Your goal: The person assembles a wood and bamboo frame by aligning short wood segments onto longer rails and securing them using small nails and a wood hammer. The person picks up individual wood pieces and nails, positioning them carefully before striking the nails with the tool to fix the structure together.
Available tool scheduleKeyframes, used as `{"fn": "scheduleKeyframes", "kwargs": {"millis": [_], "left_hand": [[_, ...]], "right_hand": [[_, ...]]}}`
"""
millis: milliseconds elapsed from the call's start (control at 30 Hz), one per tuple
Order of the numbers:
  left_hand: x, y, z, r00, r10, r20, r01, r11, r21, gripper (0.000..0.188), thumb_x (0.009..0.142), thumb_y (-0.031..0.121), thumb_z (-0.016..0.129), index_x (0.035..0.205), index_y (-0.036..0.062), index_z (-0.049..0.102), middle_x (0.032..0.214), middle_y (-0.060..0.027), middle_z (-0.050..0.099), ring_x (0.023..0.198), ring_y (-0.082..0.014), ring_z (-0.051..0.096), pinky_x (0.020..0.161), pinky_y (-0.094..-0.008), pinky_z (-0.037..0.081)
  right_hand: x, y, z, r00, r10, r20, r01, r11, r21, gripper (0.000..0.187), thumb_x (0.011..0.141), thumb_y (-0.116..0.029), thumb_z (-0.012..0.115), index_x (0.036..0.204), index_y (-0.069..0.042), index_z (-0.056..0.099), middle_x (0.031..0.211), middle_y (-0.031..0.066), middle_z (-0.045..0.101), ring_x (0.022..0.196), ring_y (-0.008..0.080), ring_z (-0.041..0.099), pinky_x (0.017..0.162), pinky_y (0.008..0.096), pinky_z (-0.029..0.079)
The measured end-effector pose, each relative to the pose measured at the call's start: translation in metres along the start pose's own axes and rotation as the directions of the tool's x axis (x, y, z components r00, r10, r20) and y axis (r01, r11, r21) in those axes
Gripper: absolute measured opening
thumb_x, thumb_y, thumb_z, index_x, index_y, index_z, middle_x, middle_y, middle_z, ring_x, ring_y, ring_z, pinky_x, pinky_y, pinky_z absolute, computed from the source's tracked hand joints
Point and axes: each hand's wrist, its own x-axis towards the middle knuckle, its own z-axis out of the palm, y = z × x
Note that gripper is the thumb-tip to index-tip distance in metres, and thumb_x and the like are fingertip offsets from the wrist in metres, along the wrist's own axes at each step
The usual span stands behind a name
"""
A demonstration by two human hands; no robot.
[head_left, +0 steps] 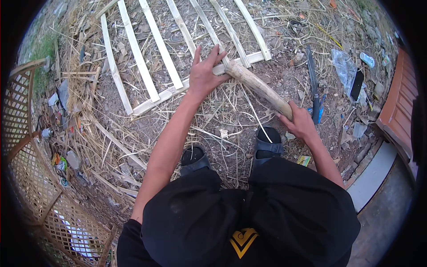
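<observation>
a pale slatted frame (162,49) is lying under the left hand (205,73) and stretching beyond it. that hand is splaying over the near crosspiece (168,93); whether it is gripping, i cannot tell. the right hand (300,122) is clasping a wooden club (261,88). a long knife (313,81) is lying just to its right.

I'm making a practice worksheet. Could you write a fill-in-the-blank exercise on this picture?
The ____ hand grips the wooden club.
The hand at the slatted frame is the person's ____ one.
The long blade lies to the ____ of the wooden club.
The trousers are ____.

Missing words: right; left; right; black.
</observation>
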Motion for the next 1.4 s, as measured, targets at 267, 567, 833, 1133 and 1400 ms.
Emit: {"fn": "scheduleKeyframes", "kwargs": {"millis": [267, 567, 833, 1133, 1400], "left_hand": [[-0.001, -0.001, -0.001, 1.000, -0.001, 0.001, 0.001, 1.000, -0.024, 0.096, 0.072, 0.040, 0.088, 0.145, -0.0048, 0.046, 0.122, -0.0005, 0.075, 0.110, -0.0206, 0.072, 0.127, -0.0495, 0.022], [-0.001, 0.000, -0.001, 0.999, -0.027, 0.019, 0.028, 0.999, -0.044, 0.090, 0.073, 0.036, 0.088, 0.144, -0.0051, 0.049, 0.123, -0.0009, 0.075, 0.110, -0.0190, 0.072, 0.128, -0.0494, 0.019], [0.002, 0.001, -0.002, 0.998, -0.028, 0.055, 0.030, 0.999, -0.033, 0.087, 0.072, 0.035, 0.088, 0.144, -0.0001, 0.052, 0.129, -0.0033, 0.072, 0.120, -0.0185, 0.067, 0.128, -0.0492, 0.018], [0.004, 0.001, -0.017, 0.992, -0.057, 0.116, 0.072, 0.989, -0.130, 0.093, 0.075, 0.044, 0.088, 0.152, 0.0118, 0.046, 0.128, -0.0060, 0.072, 0.121, -0.0225, 0.067, 0.128, -0.0496, 0.020], [0.002, -0.002, -0.014, 0.991, 0.085, 0.099, -0.096, 0.988, 0.119, 0.086, 0.079, 0.048, 0.083, 0.151, 0.0171, 0.048, 0.139, -0.0144, 0.064, 0.134, -0.0289, 0.057, 0.125, -0.0525, 0.025]], "right_hand": [[-0.005, -0.017, 0.001, 0.995, 0.076, 0.064, -0.083, 0.989, 0.121, 0.053, 0.093, -0.048, 0.067, 0.113, 0.000, 0.055, 0.080, 0.0294, 0.067, 0.080, 0.0512, 0.068, 0.073, 0.0564, 0.053], [-0.006, -0.025, -0.001, 0.986, 0.102, 0.134, -0.129, 0.969, 0.211, 0.060, 0.092, -0.054, 0.065, 0.109, 0.004, 0.060, 0.088, 0.0314, 0.068, 0.087, 0.0505, 0.068, 0.078, 0.0548, 0.052], [-0.004, -0.026, -0.015, 0.963, 0.120, 0.242, -0.198, 0.924, 0.327, 0.064, 0.090, -0.054, 0.067, 0.111, 0.006, 0.064, 0.085, 0.0276, 0.069, 0.077, 0.0441, 0.069, 0.075, 0.0507, 0.053], [-0.031, -0.035, -0.009, 0.992, 0.123, 0.031, -0.127, 0.955, 0.269, 0.056, 0.092, -0.049, 0.070, 0.106, 0.005, 0.062, 0.072, 0.0257, 0.066, 0.070, 0.0441, 0.069, 0.066, 0.0492, 0.053], [-0.024, -0.040, 0.008, 0.994, 0.074, -0.082, -0.055, 0.975, 0.216, 0.049, 0.094, -0.044, 0.071, 0.104, 0.002, 0.056, 0.072, 0.0288, 0.066, 0.075, 0.0506, 0.068, 0.066, 0.0533, 0.053]]}}
